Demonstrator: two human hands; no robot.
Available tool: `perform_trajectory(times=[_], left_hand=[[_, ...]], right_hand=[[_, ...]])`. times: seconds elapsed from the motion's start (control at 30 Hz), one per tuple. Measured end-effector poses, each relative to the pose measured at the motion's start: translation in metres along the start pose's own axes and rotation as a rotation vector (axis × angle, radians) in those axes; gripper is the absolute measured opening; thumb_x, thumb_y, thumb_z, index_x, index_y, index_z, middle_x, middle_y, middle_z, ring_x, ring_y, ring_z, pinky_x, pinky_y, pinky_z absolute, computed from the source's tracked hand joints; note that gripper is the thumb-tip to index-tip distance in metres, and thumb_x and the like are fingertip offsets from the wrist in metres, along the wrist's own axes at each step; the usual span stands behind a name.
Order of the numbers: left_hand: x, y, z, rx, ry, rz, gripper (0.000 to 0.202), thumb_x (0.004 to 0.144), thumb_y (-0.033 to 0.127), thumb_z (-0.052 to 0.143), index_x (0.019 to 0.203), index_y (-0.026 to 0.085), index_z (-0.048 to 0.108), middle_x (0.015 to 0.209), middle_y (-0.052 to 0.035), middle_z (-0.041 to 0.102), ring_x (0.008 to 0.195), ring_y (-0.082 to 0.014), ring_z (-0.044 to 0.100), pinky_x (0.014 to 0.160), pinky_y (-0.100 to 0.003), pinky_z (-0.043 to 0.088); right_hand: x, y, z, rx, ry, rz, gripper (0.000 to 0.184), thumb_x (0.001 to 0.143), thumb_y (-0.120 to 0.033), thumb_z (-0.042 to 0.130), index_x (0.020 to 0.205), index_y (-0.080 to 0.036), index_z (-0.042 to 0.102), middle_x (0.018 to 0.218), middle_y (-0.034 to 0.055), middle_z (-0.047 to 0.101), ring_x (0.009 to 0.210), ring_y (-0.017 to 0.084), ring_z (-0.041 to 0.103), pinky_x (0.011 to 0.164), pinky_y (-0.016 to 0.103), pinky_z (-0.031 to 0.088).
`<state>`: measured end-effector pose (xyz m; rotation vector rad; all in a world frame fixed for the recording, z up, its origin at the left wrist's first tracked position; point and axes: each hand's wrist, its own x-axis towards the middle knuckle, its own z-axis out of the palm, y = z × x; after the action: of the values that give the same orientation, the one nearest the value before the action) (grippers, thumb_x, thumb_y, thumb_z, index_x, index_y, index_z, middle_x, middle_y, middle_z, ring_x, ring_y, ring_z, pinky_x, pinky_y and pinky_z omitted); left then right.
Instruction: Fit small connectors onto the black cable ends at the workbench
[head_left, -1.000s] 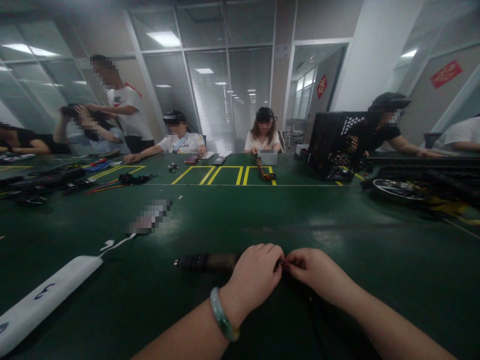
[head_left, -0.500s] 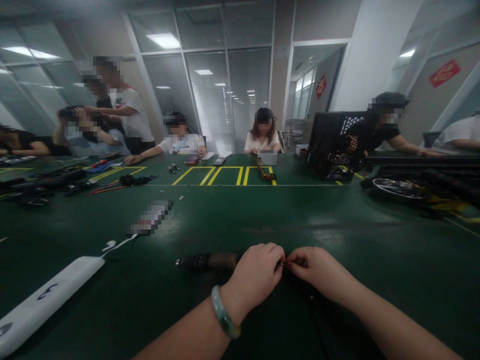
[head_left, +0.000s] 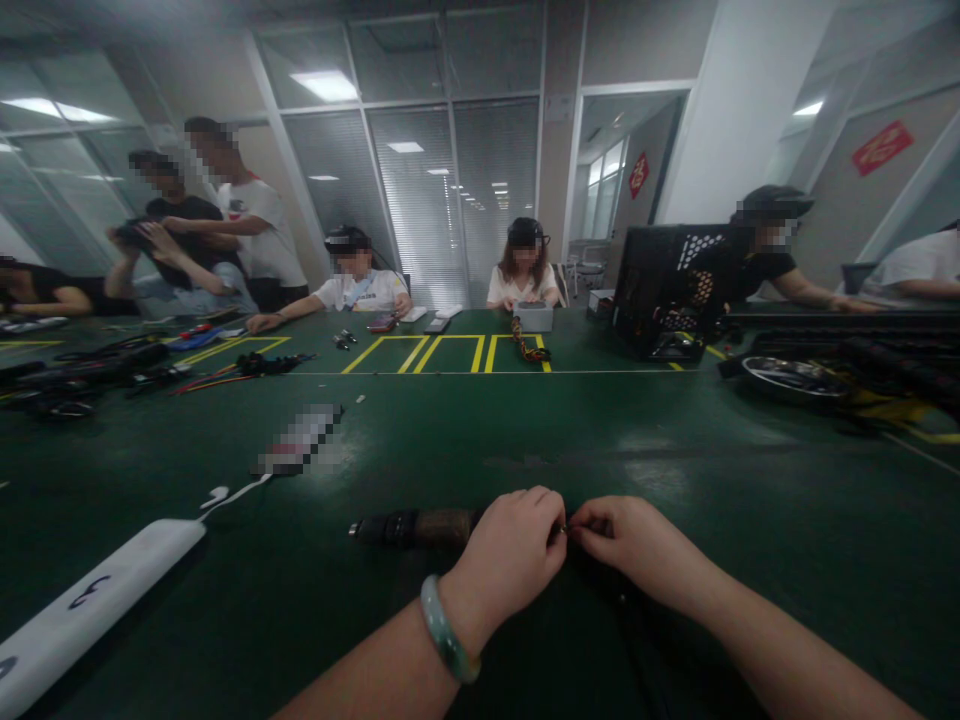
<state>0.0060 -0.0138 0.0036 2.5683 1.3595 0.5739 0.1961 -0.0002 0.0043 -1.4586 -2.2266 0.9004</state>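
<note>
A dark, cylinder-shaped tool (head_left: pixel 412 526) lies across the green table (head_left: pixel 480 440) just in front of me. My left hand (head_left: pixel 510 556), with a pale green bangle on the wrist, is closed over the tool's right end. My right hand (head_left: pixel 626 542) meets it fingertip to fingertip, pinching something small and shiny between them; what it is I cannot make out. A thin black cable (head_left: pixel 630 620) runs from the hands toward me.
A white power bank (head_left: pixel 90 600) with a white cable lies at the near left. Bundled wires (head_left: pixel 240 368) and tools are at the far left. A black computer case (head_left: pixel 664 290) stands at the far right. Several people sit or stand around the table.
My hands have stayed where they were. A second standing person has come into view at the far left behind the first.
</note>
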Motion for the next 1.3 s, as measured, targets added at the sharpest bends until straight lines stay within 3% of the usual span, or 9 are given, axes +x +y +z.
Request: perform_trajectory(times=[1.3], left_hand=[[0.0003,0.0031,-0.0012,0.034,-0.018,-0.028,0.008,0.084,0.021,0.057,0.09,0.02,0.053,0.087,-0.0007,0.058,0.083,-0.0181,0.054,0.073,-0.03,0.041]], right_hand=[[0.0013,0.0029,0.004,-0.019,0.018,0.033,0.017,0.083,-0.027,0.053,0.084,-0.02,0.068,0.072,0.0003,0.069,0.063,0.014,0.061,0.057,0.022,0.04]])
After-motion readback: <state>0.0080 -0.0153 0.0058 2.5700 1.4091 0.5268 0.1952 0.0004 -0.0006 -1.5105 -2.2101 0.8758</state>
